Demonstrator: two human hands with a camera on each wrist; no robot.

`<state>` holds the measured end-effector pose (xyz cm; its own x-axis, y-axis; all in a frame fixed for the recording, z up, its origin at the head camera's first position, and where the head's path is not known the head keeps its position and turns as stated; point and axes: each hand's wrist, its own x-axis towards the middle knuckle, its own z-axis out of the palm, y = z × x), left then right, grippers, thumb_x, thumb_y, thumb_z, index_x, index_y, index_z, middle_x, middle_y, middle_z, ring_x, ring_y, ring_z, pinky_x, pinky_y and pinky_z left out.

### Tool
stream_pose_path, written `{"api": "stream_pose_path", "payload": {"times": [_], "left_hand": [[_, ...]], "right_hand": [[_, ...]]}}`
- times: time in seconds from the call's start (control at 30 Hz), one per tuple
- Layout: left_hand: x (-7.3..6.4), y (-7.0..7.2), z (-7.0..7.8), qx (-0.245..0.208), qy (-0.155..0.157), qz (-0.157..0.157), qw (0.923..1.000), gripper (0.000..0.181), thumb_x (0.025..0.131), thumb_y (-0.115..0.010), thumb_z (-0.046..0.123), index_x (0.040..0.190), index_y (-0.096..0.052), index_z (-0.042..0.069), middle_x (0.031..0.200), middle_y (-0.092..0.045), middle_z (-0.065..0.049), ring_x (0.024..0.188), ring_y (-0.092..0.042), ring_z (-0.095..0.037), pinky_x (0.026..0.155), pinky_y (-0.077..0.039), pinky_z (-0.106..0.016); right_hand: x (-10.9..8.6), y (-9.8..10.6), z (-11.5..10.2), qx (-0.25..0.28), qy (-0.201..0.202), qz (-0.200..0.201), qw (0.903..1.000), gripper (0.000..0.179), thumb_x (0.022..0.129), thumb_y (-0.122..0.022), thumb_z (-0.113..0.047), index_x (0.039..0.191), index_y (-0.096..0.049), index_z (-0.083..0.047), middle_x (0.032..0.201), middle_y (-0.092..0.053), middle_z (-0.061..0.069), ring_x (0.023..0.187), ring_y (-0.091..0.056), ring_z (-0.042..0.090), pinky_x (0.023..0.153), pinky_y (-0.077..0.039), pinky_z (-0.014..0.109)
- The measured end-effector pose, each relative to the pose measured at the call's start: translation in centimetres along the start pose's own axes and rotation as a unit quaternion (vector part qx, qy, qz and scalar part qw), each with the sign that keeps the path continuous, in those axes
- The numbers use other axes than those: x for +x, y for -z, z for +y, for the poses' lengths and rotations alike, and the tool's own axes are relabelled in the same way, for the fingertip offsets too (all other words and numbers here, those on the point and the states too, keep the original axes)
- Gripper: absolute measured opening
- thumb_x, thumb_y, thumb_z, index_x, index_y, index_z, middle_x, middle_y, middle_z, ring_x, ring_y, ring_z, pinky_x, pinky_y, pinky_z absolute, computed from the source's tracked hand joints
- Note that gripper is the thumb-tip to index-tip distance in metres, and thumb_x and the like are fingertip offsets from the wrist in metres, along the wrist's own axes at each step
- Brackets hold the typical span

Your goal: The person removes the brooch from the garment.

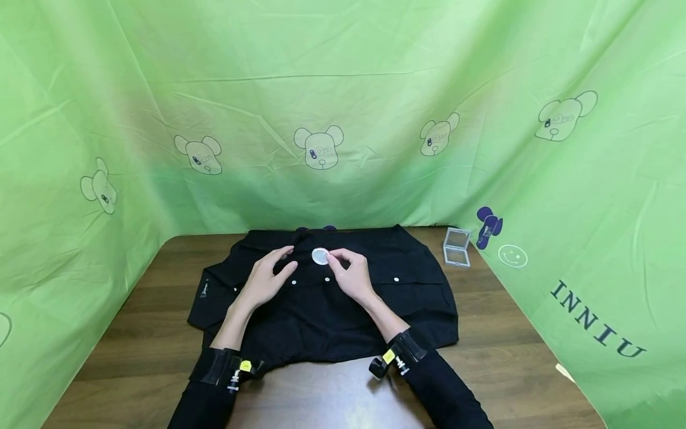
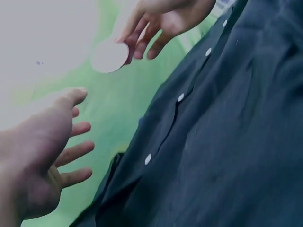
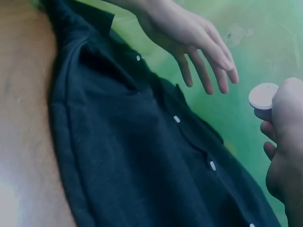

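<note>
A round white disc [image 1: 320, 256] with a darker underside is pinched between the thumb and fingers of my right hand [image 1: 351, 275], above a black shirt [image 1: 375, 310]. In the right wrist view the disc [image 3: 263, 96] tilts away from the fingers. My left hand [image 1: 268, 277] hovers over the shirt's left part, its fingers spread and thumb apart, holding nothing. From the left wrist view, a gap separates the left hand [image 2: 45, 151] from the disc [image 2: 110, 56]. The shirt lies spread out, with white buttons [image 1: 327, 279] running in a row across it.
A small clear hinged case [image 1: 457, 247] lies unfolded at the table's back right. Green printed cloth [image 1: 321, 59] hangs behind the wooden table [image 1: 134, 357] and along both sides. A pale scrap [image 1: 564, 373] sits by the right edge.
</note>
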<state>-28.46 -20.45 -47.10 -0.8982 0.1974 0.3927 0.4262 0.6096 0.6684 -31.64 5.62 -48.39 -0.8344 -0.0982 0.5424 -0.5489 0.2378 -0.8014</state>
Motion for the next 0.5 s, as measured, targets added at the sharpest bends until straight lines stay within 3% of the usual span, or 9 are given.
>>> {"api": "stream_pose_path", "payload": {"times": [0.17, 0.33, 0.5], "left_hand": [[0.4, -0.7, 1.8, -0.038, -0.019, 0.024, 0.9988, 0.044, 0.112, -0.072, 0.025, 0.154, -0.068, 0.009, 0.15, -0.074, -0.015, 0.136, -0.072, -0.036, 0.111, -0.059, -0.061], [0.7, -1.3, 3.2, -0.079, -0.027, 0.026, 0.9962, 0.038, 0.111, -0.074, 0.025, 0.147, -0.073, 0.01, 0.138, -0.081, -0.013, 0.128, -0.078, -0.032, 0.108, -0.062, -0.06], [0.8, -1.5, 4.3, -0.116, -0.023, 0.029, 0.9926, 0.027, 0.11, -0.077, 0.027, 0.132, -0.081, 0.012, 0.123, -0.086, -0.009, 0.113, -0.082, -0.025, 0.101, -0.066, -0.038]], "right_hand": [[0.3, 0.4, -0.7, 0.034, 0.017, -0.013, 0.9992, 0.01, 0.103, -0.08, -0.007, 0.105, -0.086, 0.002, 0.096, -0.084, 0.021, 0.083, -0.068, 0.0, 0.08, -0.053, 0.017], [0.4, 0.6, -1.4, 0.089, 0.038, -0.027, 0.9949, 0.009, 0.102, -0.078, 0.0, 0.102, -0.083, 0.008, 0.094, -0.081, 0.03, 0.078, -0.067, -0.004, 0.073, -0.051, 0.013], [0.6, 0.9, -2.2, 0.107, 0.054, -0.037, 0.9921, 0.008, 0.101, -0.078, 0.002, 0.101, -0.082, 0.008, 0.092, -0.08, 0.031, 0.077, -0.067, -0.004, 0.071, -0.052, 0.013]]}}
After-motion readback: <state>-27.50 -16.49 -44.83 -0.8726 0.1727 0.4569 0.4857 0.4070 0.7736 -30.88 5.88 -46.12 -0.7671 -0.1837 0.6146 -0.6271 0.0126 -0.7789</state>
